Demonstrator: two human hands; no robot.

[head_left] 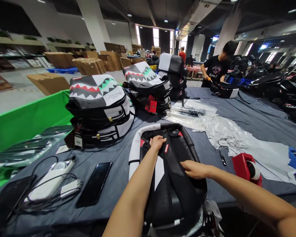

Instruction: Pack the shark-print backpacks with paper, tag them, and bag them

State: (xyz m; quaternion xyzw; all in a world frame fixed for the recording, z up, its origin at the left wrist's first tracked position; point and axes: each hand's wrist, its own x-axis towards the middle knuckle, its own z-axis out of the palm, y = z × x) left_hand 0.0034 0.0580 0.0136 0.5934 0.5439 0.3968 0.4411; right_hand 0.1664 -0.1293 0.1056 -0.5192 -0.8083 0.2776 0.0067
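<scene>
A black and white backpack (172, 200) lies in front of me with its strap side up. My left hand (158, 143) is closed at the top of its back panel, near where the straps begin; its fingertips are partly hidden. Lower on the right, my right hand (195, 169) has its fingers curled on the edge of a black shoulder strap (174, 161). A small red label (166, 148) shows on that strap. Clear plastic (197, 223) shows around the bag's near end.
Stacked backpacks (98, 105) with shark-tooth patterns stand at the back left. A phone (95, 184) and a cabled white device (51, 179) lie left. Plastic bags (227, 131), a marker (222, 158) and a red tape dispenser (246, 168) are right. A co-worker (215, 70) handles another bag across the table.
</scene>
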